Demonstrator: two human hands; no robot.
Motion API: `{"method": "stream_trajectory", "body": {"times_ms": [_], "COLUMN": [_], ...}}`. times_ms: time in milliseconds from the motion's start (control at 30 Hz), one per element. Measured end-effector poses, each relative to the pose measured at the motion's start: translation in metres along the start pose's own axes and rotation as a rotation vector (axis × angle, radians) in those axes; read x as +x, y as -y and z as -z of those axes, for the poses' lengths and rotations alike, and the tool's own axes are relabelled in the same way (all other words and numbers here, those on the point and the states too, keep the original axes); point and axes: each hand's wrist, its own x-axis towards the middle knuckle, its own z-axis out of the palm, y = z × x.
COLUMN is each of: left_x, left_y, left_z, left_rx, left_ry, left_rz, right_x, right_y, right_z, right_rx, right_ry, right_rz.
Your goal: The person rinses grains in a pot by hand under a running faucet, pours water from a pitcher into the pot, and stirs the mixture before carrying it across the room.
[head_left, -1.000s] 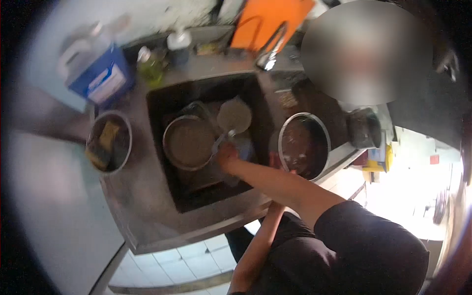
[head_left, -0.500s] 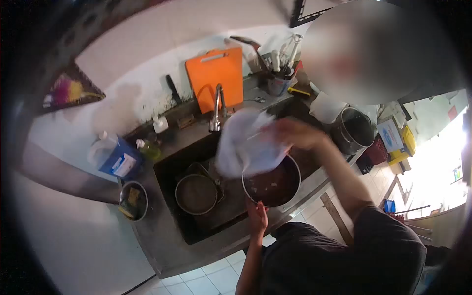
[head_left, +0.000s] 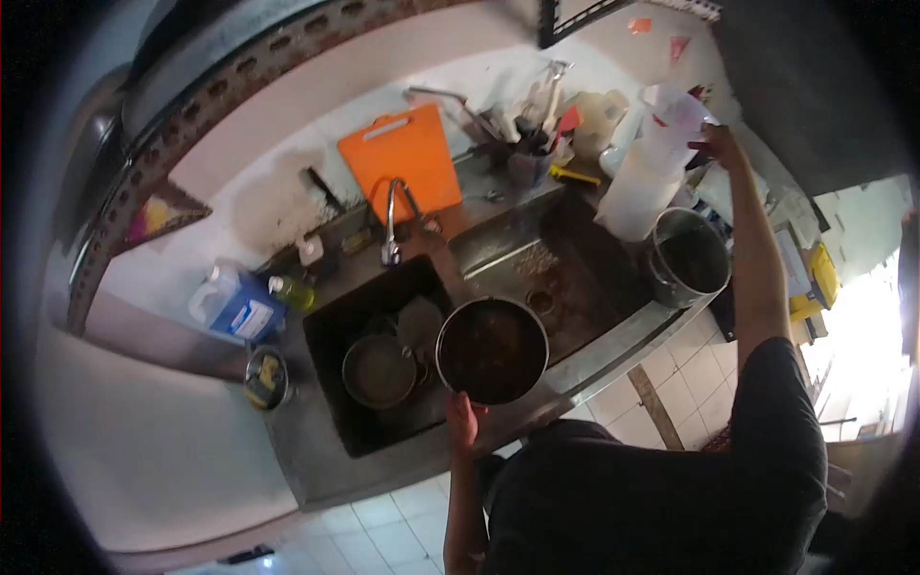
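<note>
Pot [head_left: 492, 350] of dark liquid sits at the 3 o'clock edge of the sink [head_left: 331, 335], its 6 o'clock rim pinched in the closed left hand [head_left: 463, 419]. Right hand [head_left: 721, 144], up at 1 o'clock, clasps a white plastic container [head_left: 671, 107].

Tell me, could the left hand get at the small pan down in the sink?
Probably yes. The left hand grips the near rim of the big pot, and the small pan lies just beside it in the open sink, uncovered. The hand would have to let go first.
</note>
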Motion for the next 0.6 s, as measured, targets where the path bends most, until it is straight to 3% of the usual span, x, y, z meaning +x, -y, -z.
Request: {"method": "stream_trajectory", "body": {"times_ms": [33,67,100,167,233,300,367,433,467,500,533,567,600], "left_x": [0.006,0.005,-0.003,-0.008,-0.006,-0.003,-0.002,0.000,-0.001,-0.003,-0.002,-0.001,-0.001], "left_y": [0.020,0.035,0.002,-0.032,-0.028,-0.021,-0.020,-0.023,-0.025,-0.026,-0.025,-0.023,-0.022], "left_z": [0.005,0.010,0.001,-0.010,-0.011,-0.011,-0.013,-0.013,-0.012,-0.011,-0.010,-0.009,-0.009], "left_rx": [0.150,0.303,0.159,0.012,0.009,-0.016,-0.056,-0.089,-0.056,-0.020,-0.012,-0.038,-0.064], "left_ry": [0.000,-0.001,-0.012,-0.055,-0.101,-0.113,-0.125,-0.129,-0.117,-0.102,-0.107,-0.084,-0.059], "left_rz": [-0.090,-0.169,-0.112,-0.057,-0.045,-0.023,-0.047,-0.076,-0.093,-0.106,-0.105,-0.080,-0.052], "right_x": [-0.008,0.000,0.008,0.011,0.044,-0.008,-0.062,-0.106,-0.129,-0.160,-0.196,-0.214,-0.234], "right_y": [0.023,0.008,-0.021,-0.063,-0.152,-0.059,0.053,0.093,0.111,0.156,0.204,0.242,0.260], "right_z": [0.006,0.004,0.007,0.006,0.019,0.030,0.013,-0.036,-0.075,-0.116,-0.163,-0.197,-0.241], "right_rx": [-0.761,-0.639,-0.519,-0.686,-0.158,-0.288,-0.273,-0.127,0.099,0.400,0.186,0.150,0.101], "right_ry": [0.085,0.110,0.142,-0.158,-0.095,-0.218,-0.287,-0.269,-0.116,0.076,0.054,0.384,0.567], "right_rz": [0.237,0.155,0.072,0.602,0.407,-0.101,-0.329,-0.089,0.086,-0.048,0.190,0.132,0.067]}}
